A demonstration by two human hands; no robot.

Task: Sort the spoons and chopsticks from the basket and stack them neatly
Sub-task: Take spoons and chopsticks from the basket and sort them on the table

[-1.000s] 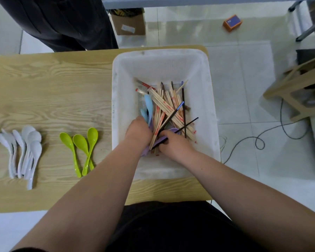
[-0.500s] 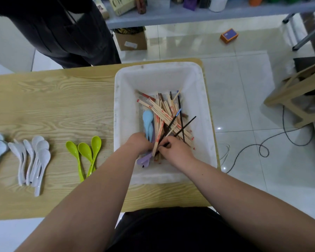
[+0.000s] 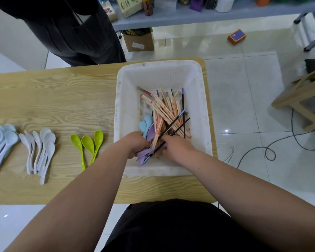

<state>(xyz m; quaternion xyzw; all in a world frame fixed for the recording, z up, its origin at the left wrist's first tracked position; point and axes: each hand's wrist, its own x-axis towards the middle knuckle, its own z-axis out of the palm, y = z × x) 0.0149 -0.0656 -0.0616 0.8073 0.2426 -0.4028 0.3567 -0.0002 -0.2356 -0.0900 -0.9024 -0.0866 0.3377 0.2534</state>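
Observation:
A white plastic basket (image 3: 127,91) stands on the wooden table (image 3: 62,99). Inside lie several wooden chopsticks (image 3: 164,110), black chopsticks (image 3: 183,113), light blue spoons (image 3: 145,124) and purple spoons (image 3: 149,135). Both hands are low in the basket's near end. My left hand (image 3: 135,144) grips the purple spoons, whose handles stick out below it. My right hand (image 3: 176,146) has its fingers curled among the chopstick ends; what it holds is hidden. On the table lie three green spoons (image 3: 87,142), several white spoons (image 3: 42,148) and pale blue spoons (image 3: 0,142).
A person in dark clothes (image 3: 65,28) stands across the table. On the floor are a cardboard box (image 3: 138,42), an orange box (image 3: 236,36) and a black cable (image 3: 280,142). A wooden stool (image 3: 302,99) stands to the right, a grey shelf (image 3: 207,13) behind.
The view tilted up, showing the shelf. My left hand gathered the purple spoons and drew them nearer the basket's front wall. My right hand stayed among the chopsticks.

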